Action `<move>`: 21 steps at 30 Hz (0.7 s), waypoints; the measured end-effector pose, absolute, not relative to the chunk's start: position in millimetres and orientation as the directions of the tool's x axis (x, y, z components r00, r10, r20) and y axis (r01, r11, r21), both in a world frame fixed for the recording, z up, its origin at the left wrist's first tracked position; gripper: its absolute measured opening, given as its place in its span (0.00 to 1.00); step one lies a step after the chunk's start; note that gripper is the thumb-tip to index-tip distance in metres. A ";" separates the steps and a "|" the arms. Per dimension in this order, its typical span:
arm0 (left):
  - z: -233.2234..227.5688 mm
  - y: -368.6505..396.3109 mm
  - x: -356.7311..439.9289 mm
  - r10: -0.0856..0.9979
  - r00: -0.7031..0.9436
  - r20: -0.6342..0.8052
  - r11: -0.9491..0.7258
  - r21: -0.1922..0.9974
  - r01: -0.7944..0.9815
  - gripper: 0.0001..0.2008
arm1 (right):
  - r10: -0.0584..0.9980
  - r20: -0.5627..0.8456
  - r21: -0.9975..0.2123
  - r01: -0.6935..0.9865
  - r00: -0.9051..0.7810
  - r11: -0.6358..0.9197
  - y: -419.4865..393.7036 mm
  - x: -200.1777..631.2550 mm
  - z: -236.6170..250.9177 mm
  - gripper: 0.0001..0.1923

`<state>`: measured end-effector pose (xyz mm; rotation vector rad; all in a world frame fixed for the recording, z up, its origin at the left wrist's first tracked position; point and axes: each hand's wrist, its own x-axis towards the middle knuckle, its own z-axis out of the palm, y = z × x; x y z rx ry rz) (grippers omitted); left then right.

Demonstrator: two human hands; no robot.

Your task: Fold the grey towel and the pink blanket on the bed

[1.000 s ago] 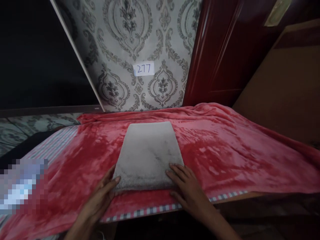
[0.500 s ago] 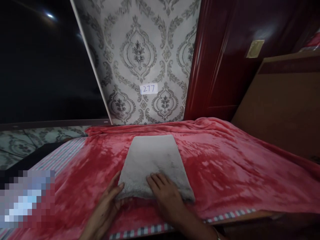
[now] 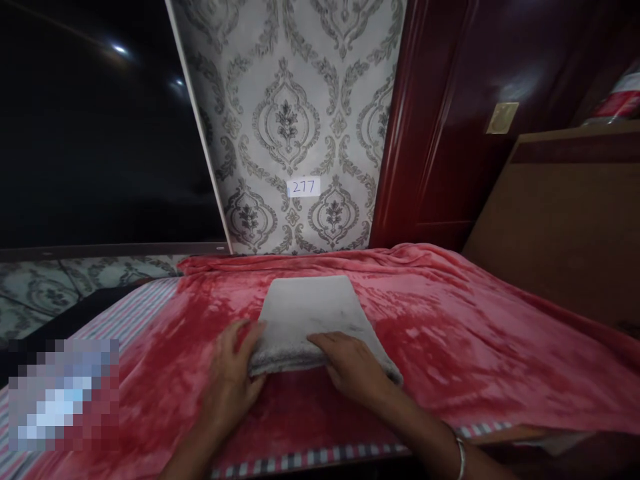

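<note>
While the left hand (image 3: 229,370) curves wide, the right hand (image 3: 353,363), grip unclear, seemingly straightens the grey cloth (image 3: 311,308); its edges need aligning next.

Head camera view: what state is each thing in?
Red blanket: spread out, bunched along its far edge.
Grey cloth: looks folded, lying on the blanket.
Left hand: spread at the cloth's left edge.
Right hand: on the cloth's near part.
Bracelet: around the right wrist.
Screen: dark, showing reflections.
Paper label: on the wall, reading 277.
</note>
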<state>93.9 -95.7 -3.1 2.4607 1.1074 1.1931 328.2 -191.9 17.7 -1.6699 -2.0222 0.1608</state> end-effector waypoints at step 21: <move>37.0 -201.1 235.5 -0.382 0.877 0.290 -0.914 -0.260 -0.312 0.08 | 0.864 -0.141 -0.805 -0.564 0.483 0.183 -324.4 354.1 -45.6 0.34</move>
